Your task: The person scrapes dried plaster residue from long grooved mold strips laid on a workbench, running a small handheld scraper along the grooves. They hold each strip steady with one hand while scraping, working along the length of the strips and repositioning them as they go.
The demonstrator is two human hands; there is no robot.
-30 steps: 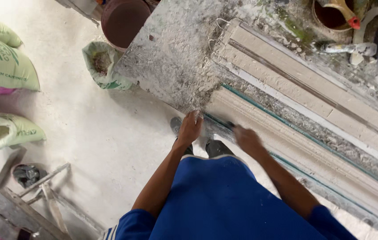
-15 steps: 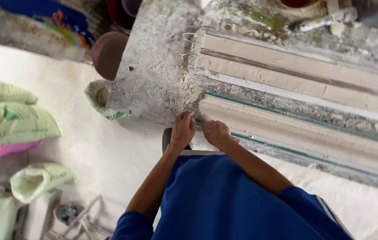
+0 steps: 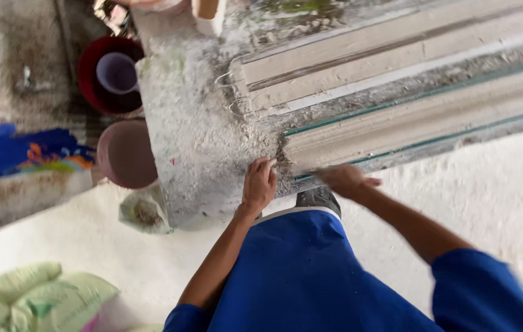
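A long off-white plaster moulding (image 3: 421, 120) lies on a plaster-crusted workbench (image 3: 194, 141), with thin green-edged strips along both its sides. My left hand (image 3: 259, 185) rests with curled fingers on the bench at the moulding's near end, touching the rough plaster there. My right hand (image 3: 345, 179) is blurred and lies flat against the moulding's front edge, fingers stretched toward the right. I cannot see anything held in either hand. Blue sleeves and blue trousers fill the lower part of the view.
A second pale moulding (image 3: 390, 46) lies further back on the bench. Left of the bench stand a pink bucket (image 3: 127, 154) and a dark red bucket (image 3: 109, 77) with a lilac scoop inside. Green sacks (image 3: 34, 301) lie on the white dusty floor (image 3: 489, 197).
The view has swung left and closer to the bench end. My right hand has slid to the right along the moulding's front edge, away from my left hand, which stays at the end.
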